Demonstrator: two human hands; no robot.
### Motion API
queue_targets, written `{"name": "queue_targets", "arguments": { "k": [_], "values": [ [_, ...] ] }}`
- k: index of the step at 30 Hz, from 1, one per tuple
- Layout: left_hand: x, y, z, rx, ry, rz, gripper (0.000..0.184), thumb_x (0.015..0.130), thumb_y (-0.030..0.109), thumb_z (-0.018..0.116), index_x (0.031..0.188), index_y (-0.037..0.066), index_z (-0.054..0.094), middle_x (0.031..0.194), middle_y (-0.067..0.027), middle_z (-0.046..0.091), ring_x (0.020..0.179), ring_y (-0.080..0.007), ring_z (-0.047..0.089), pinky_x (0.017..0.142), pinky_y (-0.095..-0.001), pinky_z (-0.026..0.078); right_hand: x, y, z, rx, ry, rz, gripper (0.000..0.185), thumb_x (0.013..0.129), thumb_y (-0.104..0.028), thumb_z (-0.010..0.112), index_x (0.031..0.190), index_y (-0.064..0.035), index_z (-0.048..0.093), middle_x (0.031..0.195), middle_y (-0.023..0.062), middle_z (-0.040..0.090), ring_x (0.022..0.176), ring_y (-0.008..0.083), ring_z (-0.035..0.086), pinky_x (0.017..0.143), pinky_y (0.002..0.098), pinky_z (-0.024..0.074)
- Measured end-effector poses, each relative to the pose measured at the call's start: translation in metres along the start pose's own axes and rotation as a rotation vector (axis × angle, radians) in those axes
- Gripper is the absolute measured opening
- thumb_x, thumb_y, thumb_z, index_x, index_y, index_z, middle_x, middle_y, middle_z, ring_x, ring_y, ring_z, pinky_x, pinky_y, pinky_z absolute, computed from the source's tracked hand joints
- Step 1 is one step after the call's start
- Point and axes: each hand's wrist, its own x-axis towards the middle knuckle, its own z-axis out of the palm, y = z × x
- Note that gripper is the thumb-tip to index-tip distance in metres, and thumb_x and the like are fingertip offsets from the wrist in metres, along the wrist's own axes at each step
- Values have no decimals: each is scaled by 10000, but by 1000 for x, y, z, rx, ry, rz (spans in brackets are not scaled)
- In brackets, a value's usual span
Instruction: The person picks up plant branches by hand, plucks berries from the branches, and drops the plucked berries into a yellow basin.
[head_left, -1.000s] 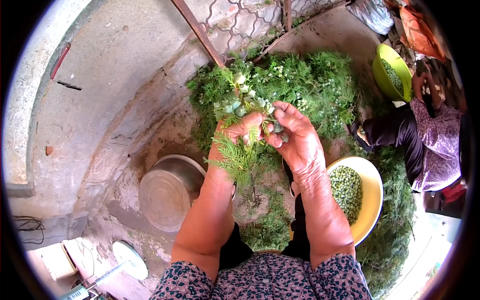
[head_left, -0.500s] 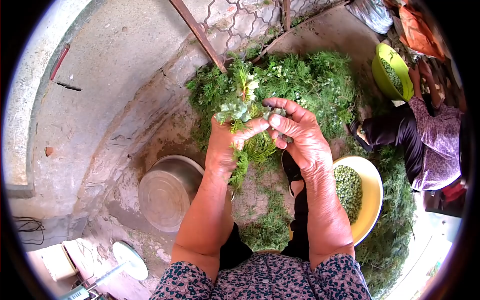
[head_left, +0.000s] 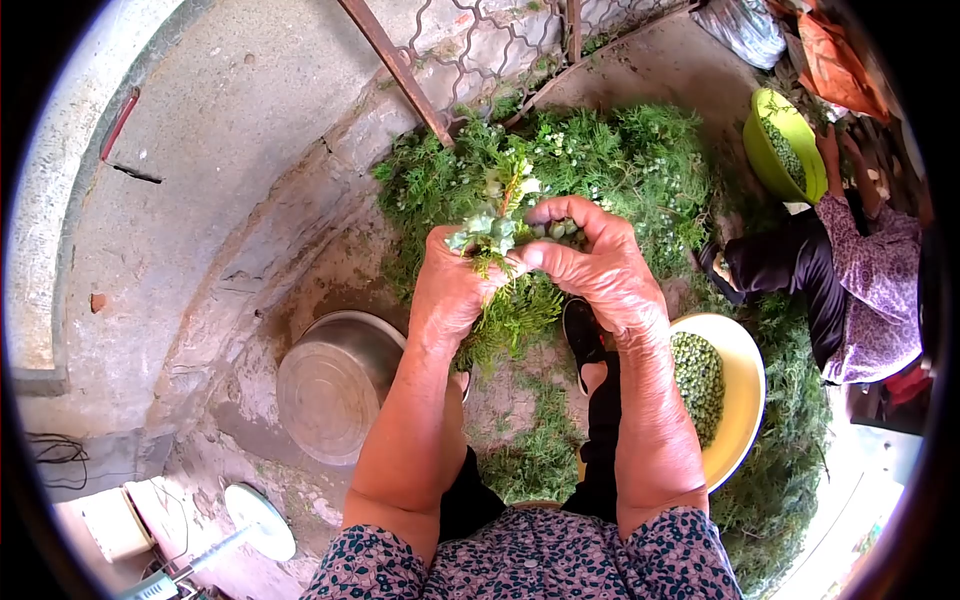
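My left hand is closed round a leafy green sprig, whose tip with pale green cones sticks up above the fingers. Right beside it, my right hand has its thumb at the sprig and its fingers curled round several small round green cones. Below and right of that hand stands a yellow basin holding many green cones. Beyond both hands lies a large heap of green branches with pale cones among them.
A metal pot lies on the left. At the right, a co-worker in a patterned top reaches toward a lime-green basin with cones in it. More branches lie beyond the yellow basin. A metal bar slants at the top.
My left hand has turned the sprig, and its leafy end now hangs lower. My right hand has shifted from the sprig's side to its cones, and small cones now show in its curled fingers.
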Motion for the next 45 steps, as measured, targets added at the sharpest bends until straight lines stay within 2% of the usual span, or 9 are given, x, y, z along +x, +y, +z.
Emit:
{"name": "queue_targets", "arguments": {
  "k": [6,9,16,18,29,34,38,41,45],
  "values": [
    [-1,8,12,-219,-22,-22,212,725,19,671,932,13,626,833,-20,637,677,-99,579,630,-260,463,0,11,6,728,76,177,151,773,-70,654,891,-8,582,654,13,534,436,67,395,380,193,243],
    [-2,12,10,-418,-153,-150,312,735,-23,631,1037,6,559,880,-94,628,750,-193,627,672,-325,522,-1,15,7,874,103,209,161,767,-83,658,899,-29,584,717,14,541,457,77,407,372,186,272],
    [-3,8,12,-256,-35,-119,282,712,17,692,979,34,604,888,-24,633,770,-113,589,687,-269,474,1,22,-5,1075,172,192,186,780,-104,644,911,-11,551,807,128,532,523,125,432,369,203,297],
    [-1,2,10,-154,19,-123,269,698,40,717,950,44,623,852,-4,629,743,-91,567,653,-249,447,-2,16,-8,1021,232,178,134,792,-109,623,874,-40,541,746,55,529,501,128,430,389,221,292],
    [4,0,1,-161,-102,-153,194,725,20,650,909,-14,598,801,-71,629,686,-154,580,642,-292,437,-68,16,-92,451,473,152,204,800,-195,623,899,-43,531,713,29,499,532,102,463,428,210,326],
    [4,-5,-2,-292,-102,-114,114,753,58,588,825,-23,624,764,-63,618,718,-138,554,709,-273,407,-158,73,-137,-62,600,372,352,838,-199,519,1116,16,502,962,76,547,765,141,519,638,237,407],
    [3,-12,-7,-349,-46,-184,206,756,-9,569,960,-17,601,965,-98,632,878,-166,579,766,-277,417,-214,129,-169,-145,815,613,372,808,-191,534,1120,12,538,1031,86,564,832,175,535,741,296,414],
    [1,0,-4,-313,-61,-202,223,753,-11,573,976,-6,588,991,-93,628,897,-163,571,770,-276,410,-256,184,-201,-644,896,632,313,798,-102,493,1076,18,571,1037,106,562,907,190,527,702,375,446],
    [1,0,-5,-330,-40,-239,261,747,-25,577,1006,1,559,989,-97,630,910,-165,568,780,-280,400,-262,172,-196,-516,934,724,256,798,-65,497,1017,8,605,957,109,584,848,172,573,651,343,463]
  ]
}}
